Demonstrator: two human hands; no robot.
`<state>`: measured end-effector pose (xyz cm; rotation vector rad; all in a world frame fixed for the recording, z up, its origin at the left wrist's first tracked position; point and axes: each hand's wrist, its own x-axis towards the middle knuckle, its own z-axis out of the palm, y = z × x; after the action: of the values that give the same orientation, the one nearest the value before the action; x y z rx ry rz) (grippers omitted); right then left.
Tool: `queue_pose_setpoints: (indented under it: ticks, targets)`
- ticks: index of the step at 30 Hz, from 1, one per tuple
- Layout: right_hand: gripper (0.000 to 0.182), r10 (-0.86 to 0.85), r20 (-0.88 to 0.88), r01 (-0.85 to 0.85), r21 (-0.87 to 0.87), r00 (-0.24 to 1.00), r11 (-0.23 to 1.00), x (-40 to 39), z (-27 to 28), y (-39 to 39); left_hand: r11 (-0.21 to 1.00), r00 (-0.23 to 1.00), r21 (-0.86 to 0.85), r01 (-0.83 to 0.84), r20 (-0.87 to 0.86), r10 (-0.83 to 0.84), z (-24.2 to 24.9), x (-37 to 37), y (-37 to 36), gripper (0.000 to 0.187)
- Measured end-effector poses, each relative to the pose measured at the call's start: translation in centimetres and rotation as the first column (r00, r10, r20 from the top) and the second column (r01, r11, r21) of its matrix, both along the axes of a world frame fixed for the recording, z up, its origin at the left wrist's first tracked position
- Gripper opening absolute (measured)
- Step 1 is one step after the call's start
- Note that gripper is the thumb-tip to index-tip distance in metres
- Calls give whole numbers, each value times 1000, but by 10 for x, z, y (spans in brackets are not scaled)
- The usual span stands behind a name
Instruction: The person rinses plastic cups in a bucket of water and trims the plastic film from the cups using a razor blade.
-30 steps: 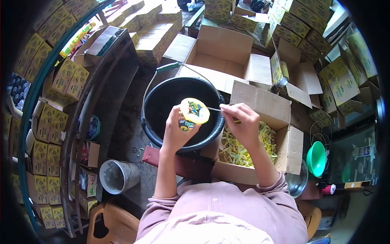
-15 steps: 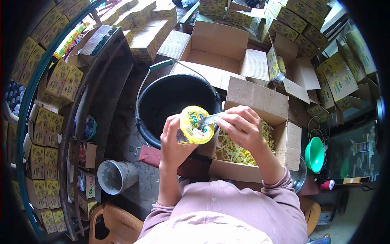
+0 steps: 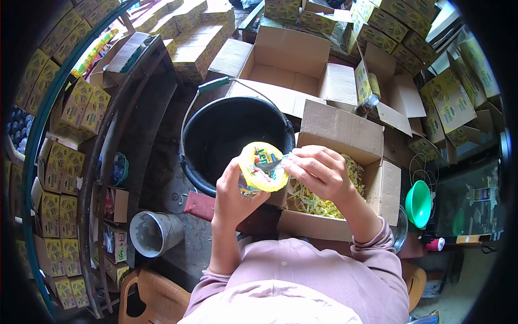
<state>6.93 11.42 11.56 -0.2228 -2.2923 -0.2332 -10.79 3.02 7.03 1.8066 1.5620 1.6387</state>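
Note:
My left hand (image 3: 231, 189) is wrapped round a plastic cup with a yellow printed film lid (image 3: 249, 168), tilted so the lid faces up. My right hand (image 3: 319, 171) pinches a flat, silvery knife blade (image 3: 276, 164); its handle is hidden in the fingers. The blade lies at the lid, where a gap in the film shows along the right side. Both hands are over the near rim of a black bucket (image 3: 191, 167). Below my right hand, yellow and white strips (image 3: 313, 204) fill a cardboard box (image 3: 342, 127).
An open carton (image 3: 291, 46) stands beyond the bucket. To the left are a grey pail (image 3: 156, 233) and shelves of printed yellow boxes (image 3: 67, 210). A green bowl (image 3: 417, 204) sits at the right. More boxes (image 3: 450, 105) are stacked at the back right.
The blade has moved along the lid's right side, and the film there is now parted. The cup has turned slightly in my left hand.

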Motion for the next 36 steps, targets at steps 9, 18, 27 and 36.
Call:
queue_pose_setpoints:
  ticks: [9, 18, 27, 36]
  targets:
    - [32, 9, -98, -11, -27, 995, 1000, -4, -4, 1, 983, 978, -92, 161, 146, -147, 2, 1, -2, 49]
    - [36, 44, -94, -48, -42, 995, 998, -4, -2, 2, 906, 894, -150, 395, 292, -341, 6, -7, -2, 53]
    - [38, 37, -116, -39, -15, 993, 999, 3, 2, -8, 736, 640, -135, 663, 612, -465, 7, -5, -10, 56]
    - [43, 51, -98, -65, -144, 994, 987, 29, 16, -16, 665, 563, -123, 737, 656, -503, 14, 16, -13, 61]
